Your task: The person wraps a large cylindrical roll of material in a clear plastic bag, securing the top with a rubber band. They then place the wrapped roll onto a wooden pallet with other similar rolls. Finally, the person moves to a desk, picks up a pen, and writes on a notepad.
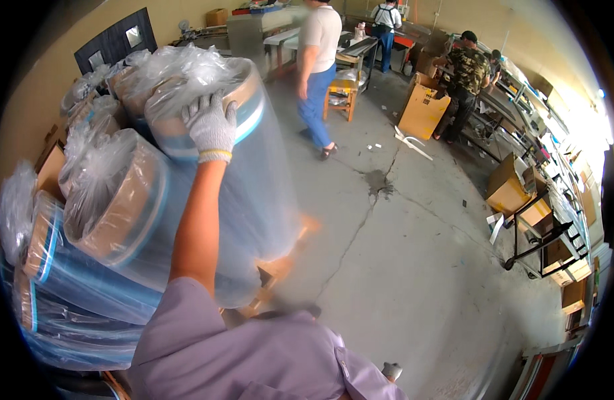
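One gloved hand (211, 123) grips the top of an upright wrapped roll (244, 193).

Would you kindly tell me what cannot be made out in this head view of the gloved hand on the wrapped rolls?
- Left hand: its palm lies against the top roll, so the grip is hidden.
- Right hand: only a gloved tip shows behind the lilac sleeve.
- Pallet: mostly covered by the rolls, and blurred.
- Lower rolls: darkened and bent at the fisheye rim.

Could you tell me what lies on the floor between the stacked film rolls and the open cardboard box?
In the head view, a person walks between the film rolls and the cardboard box.
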`<move>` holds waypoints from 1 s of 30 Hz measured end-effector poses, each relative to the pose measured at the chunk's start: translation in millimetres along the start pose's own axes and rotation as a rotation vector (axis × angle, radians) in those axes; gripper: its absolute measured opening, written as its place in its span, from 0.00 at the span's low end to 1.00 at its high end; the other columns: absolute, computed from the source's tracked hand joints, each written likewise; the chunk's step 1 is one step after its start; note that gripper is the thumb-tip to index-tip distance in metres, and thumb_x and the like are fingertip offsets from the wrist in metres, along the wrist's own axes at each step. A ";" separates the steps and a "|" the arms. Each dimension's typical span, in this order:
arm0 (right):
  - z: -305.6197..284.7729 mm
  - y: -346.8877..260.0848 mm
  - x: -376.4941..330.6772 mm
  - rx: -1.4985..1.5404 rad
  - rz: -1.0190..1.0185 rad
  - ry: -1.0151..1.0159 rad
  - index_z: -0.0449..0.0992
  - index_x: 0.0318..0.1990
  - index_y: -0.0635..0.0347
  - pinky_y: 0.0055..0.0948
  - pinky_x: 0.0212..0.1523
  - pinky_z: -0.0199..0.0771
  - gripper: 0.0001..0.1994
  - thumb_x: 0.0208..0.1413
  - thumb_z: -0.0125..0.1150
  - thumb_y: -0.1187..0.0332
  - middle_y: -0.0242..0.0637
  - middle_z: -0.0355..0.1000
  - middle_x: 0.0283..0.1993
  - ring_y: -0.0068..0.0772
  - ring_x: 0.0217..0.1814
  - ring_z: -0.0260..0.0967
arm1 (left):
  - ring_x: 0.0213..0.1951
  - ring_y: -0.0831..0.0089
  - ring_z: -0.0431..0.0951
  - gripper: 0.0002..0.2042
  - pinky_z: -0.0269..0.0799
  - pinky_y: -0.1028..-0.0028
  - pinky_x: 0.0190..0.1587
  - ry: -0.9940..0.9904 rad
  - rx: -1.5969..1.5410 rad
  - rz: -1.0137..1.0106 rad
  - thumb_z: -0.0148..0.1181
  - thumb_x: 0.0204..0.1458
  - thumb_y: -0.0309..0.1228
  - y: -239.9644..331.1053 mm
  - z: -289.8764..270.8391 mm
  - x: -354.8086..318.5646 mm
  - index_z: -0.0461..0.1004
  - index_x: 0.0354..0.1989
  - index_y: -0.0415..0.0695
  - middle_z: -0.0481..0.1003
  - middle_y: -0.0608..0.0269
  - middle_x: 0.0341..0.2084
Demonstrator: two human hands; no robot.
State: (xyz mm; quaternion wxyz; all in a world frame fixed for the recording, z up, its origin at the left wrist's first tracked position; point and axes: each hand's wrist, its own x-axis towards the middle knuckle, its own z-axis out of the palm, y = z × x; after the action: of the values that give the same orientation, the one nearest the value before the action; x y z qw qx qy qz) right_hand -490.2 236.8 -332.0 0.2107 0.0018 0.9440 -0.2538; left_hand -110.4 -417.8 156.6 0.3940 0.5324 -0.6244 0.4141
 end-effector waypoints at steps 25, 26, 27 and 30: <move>-47.5 -37.6 203.9 0.329 0.287 -0.357 0.63 0.29 0.60 0.32 0.08 0.57 0.11 0.53 0.62 0.72 0.35 0.62 0.14 0.32 0.09 0.60 | 0.44 0.47 0.74 0.24 0.68 0.56 0.48 -0.217 0.268 -0.029 0.58 0.56 0.50 -75.6 23.5 -21.8 0.75 0.42 0.37 0.76 0.45 0.41; -41.4 -54.4 213.4 0.398 0.252 -0.352 0.63 0.29 0.59 0.31 0.09 0.58 0.11 0.54 0.62 0.70 0.35 0.62 0.14 0.30 0.10 0.60 | 0.47 0.46 0.74 0.25 0.68 0.55 0.50 -0.272 0.351 -0.062 0.57 0.56 0.51 -67.6 18.7 -23.3 0.74 0.46 0.38 0.75 0.44 0.45; -35.1 -71.2 222.5 0.471 0.217 -0.346 0.63 0.29 0.59 0.31 0.09 0.58 0.11 0.55 0.61 0.69 0.34 0.62 0.14 0.29 0.10 0.60 | 0.50 0.45 0.72 0.26 0.66 0.55 0.53 -0.301 0.395 -0.055 0.57 0.56 0.52 -60.4 15.6 -23.3 0.72 0.49 0.39 0.73 0.45 0.49; -15.0 -122.1 236.4 0.575 0.144 -0.445 0.65 0.29 0.59 0.30 0.11 0.61 0.11 0.57 0.61 0.67 0.36 0.64 0.14 0.28 0.11 0.62 | 0.57 0.44 0.67 0.31 0.62 0.54 0.58 -0.348 0.452 -0.028 0.55 0.56 0.53 -46.4 8.5 -17.8 0.67 0.58 0.41 0.69 0.45 0.57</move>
State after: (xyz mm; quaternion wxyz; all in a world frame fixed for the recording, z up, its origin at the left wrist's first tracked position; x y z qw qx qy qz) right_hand -725.0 113.2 -356.0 0.4188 0.0723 0.7628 -0.4873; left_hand -62.7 -424.0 141.6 0.1579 0.6785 -0.5670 0.4397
